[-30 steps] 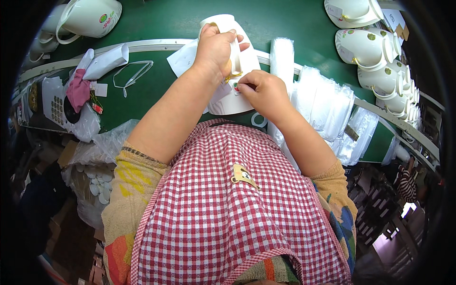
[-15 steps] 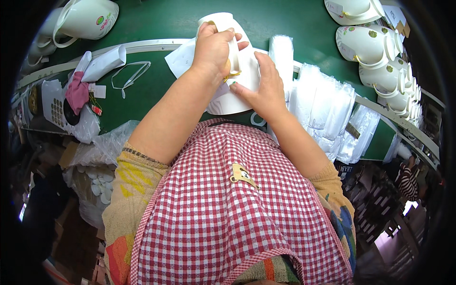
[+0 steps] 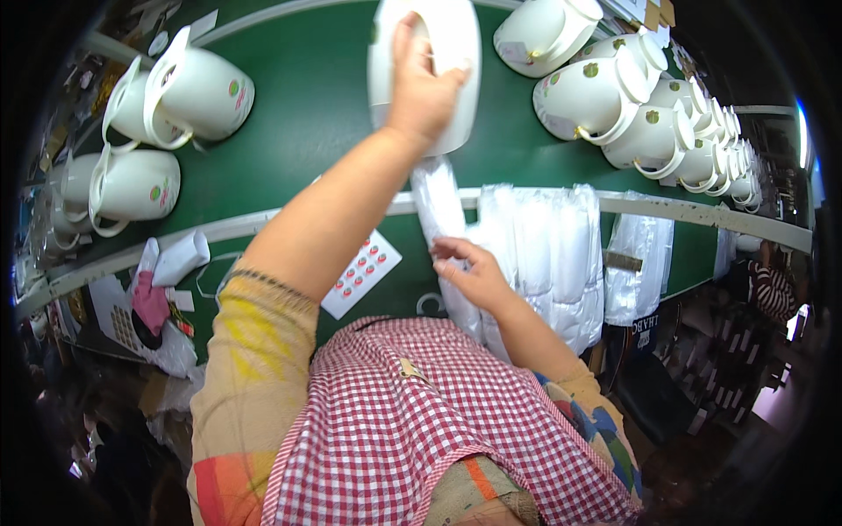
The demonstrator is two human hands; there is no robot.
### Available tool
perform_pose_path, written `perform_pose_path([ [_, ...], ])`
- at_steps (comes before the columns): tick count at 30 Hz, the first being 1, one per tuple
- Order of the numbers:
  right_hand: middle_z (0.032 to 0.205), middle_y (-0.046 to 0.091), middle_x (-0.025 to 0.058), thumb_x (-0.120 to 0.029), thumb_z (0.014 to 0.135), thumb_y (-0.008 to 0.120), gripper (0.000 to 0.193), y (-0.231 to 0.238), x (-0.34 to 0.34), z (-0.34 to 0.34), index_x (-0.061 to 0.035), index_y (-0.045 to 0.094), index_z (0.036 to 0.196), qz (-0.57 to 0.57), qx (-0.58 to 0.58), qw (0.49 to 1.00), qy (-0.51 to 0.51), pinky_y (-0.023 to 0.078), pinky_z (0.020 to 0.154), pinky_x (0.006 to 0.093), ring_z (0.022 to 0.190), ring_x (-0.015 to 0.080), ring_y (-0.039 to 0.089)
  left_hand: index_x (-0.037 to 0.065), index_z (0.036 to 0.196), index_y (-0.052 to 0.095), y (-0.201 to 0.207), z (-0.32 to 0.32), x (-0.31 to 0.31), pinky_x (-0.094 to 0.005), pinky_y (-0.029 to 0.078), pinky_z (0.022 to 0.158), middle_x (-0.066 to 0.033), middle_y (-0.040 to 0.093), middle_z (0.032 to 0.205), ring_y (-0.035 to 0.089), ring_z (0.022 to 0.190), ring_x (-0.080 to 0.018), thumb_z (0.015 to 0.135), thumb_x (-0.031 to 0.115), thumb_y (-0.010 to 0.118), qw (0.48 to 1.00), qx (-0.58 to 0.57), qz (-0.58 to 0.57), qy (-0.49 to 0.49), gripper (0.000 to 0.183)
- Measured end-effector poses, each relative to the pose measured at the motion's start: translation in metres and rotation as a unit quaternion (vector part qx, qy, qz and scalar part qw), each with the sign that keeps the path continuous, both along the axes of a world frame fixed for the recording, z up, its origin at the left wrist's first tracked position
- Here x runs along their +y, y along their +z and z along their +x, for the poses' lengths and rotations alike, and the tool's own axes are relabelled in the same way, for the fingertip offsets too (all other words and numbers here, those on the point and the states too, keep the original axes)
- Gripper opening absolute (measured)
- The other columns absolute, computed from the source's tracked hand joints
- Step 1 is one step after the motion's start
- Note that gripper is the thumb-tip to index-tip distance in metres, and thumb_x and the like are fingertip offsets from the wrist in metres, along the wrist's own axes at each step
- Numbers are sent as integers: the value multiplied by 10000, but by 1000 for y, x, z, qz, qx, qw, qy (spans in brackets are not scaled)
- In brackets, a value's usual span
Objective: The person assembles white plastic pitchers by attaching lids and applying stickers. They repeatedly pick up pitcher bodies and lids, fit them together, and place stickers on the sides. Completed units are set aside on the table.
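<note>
My left hand point(image 3: 419, 101) is closed round the handle of a white jug point(image 3: 465, 53), which it holds over the green surface beyond the pale rail. The jug's top end runs out of the picture. My right hand point(image 3: 478, 279) is on the near side of the rail, fingers apart and slightly bent, holding nothing. It is beside the clear plastic bags point(image 3: 539, 263); whether the fingertips touch them I cannot tell. A sheet of round red stickers point(image 3: 370, 267) lies between my forearms, partly covered by the left one.
Several white jugs with handles stand at the far right point(image 3: 583, 96), and more at the far left point(image 3: 206, 92). The curved pale rail point(image 3: 702, 210) crosses the green table point(image 3: 307, 114). A pink cloth point(image 3: 151, 307) and a rolled white sheet point(image 3: 181, 259) lie at the left.
My left hand has carried the jug away from me over the rail. My right hand has let go of it and come back beside the bags. The whole view has shifted, and the sticker sheet now shows.
</note>
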State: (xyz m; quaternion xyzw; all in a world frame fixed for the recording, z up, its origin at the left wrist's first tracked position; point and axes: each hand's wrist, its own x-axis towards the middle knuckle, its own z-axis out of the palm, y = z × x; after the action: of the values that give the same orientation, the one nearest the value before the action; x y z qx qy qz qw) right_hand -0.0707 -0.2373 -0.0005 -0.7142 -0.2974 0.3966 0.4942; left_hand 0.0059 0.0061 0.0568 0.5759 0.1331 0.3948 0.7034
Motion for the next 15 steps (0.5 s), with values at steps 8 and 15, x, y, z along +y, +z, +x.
perform_pose_path([
  [8, 1095, 660, 130, -26, 848, 640, 369, -15, -37, 40, 13, 587, 1211, -1, 11, 998, -61, 474, 922, 320, 1018, 194, 618, -42, 1047, 428, -92, 84, -51, -463, 249, 1119, -308, 258, 1425, 298, 1317, -477, 761, 92, 678, 942, -17, 334, 17, 403],
  [15, 1067, 674, 120, -17, 831, 648, 366, -8, -16, 41, 3, 603, 1194, -14, -25, 998, -50, 470, 886, 323, 982, 195, 626, 62, 1220, 449, -76, 7, -37, -420, 451, 964, -159, 265, 1495, 533, 1168, -349, 774, 130, 729, 950, 183, 229, -106, 531],
])
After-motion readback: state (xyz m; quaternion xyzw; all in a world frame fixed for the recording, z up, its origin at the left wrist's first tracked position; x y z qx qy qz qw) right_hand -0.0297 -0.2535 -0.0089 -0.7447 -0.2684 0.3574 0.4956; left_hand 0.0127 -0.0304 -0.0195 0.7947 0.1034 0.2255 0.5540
